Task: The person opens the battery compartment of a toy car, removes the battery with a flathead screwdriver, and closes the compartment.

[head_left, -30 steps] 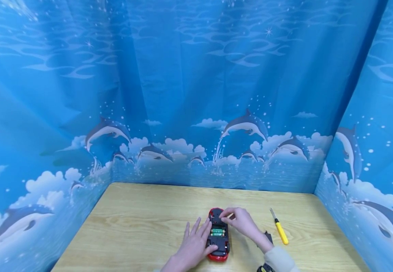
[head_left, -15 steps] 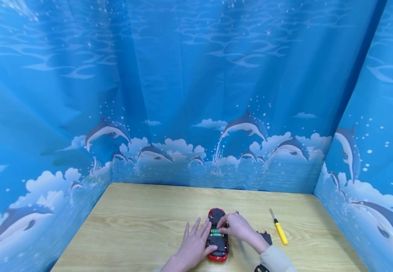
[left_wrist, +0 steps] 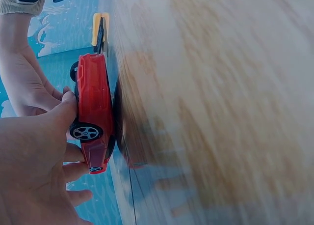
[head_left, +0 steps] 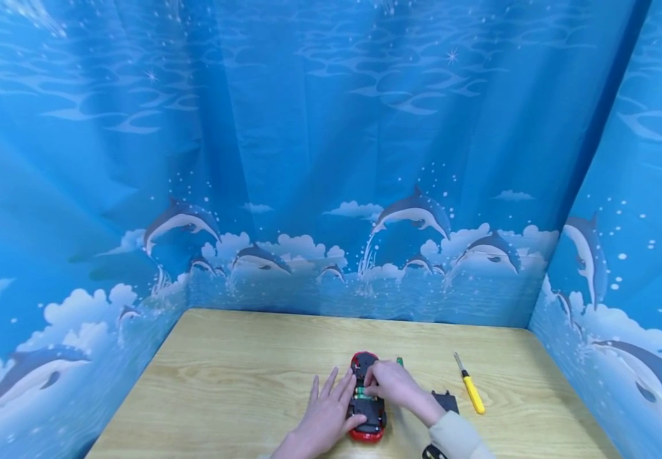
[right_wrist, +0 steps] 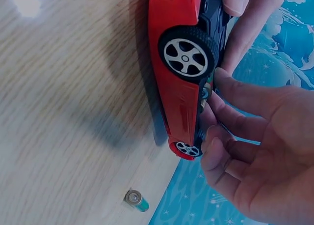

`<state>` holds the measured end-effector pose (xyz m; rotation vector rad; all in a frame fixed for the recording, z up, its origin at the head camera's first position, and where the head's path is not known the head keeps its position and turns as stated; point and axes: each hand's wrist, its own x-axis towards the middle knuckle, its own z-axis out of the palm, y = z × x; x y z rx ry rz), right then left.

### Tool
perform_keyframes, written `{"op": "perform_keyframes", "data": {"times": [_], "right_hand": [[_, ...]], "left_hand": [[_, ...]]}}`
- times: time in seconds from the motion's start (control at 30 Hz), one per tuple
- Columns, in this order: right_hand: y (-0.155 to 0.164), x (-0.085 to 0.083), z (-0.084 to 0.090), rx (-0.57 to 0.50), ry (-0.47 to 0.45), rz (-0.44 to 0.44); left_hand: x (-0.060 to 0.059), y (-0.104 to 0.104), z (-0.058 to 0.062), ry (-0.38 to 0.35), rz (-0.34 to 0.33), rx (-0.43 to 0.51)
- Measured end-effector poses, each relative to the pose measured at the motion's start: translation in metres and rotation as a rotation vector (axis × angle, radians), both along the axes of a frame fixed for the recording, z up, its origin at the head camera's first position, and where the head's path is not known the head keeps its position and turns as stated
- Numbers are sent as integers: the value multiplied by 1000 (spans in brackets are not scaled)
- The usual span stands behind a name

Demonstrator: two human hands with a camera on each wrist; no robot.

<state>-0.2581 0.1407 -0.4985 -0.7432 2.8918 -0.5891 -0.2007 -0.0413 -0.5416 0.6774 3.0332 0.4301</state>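
Observation:
A red toy car (head_left: 367, 421) lies upside down on the wooden table (head_left: 233, 376), its black underside and battery bay facing up. My left hand (head_left: 335, 403) rests flat along the car's left side, and its thumb presses the body (left_wrist: 94, 102). Reaching over the bay, my right hand (head_left: 379, 381) has its fingertips (right_wrist: 222, 112) curled and pinching a green battery (head_left: 365, 389) seated in the car. The bay is mostly hidden by those fingers. A second green battery (head_left: 399, 361) lies loose on the table beside the car (right_wrist: 179, 53), also seen as a loose battery (right_wrist: 136, 199).
A yellow-handled screwdriver (head_left: 471, 390) lies to the right of the hands. A black cover piece (head_left: 444, 401) sits by my right wrist. Blue dolphin-print curtains (head_left: 331, 159) wall the table on three sides.
My right hand came down from the car's front onto the battery bay. A green battery now lies on the table beside the car. The left hand stayed put.

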Motion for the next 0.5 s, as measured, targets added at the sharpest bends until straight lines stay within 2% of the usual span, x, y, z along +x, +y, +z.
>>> {"op": "perform_keyframes", "data": {"times": [0.3, 0.5], "right_hand": [[0, 3, 0, 23, 44, 17], [-1, 5, -2, 46, 51, 22]], "left_hand": [[-2, -1, -2, -10, 1, -4], [0, -1, -1, 10, -8, -1]]}}
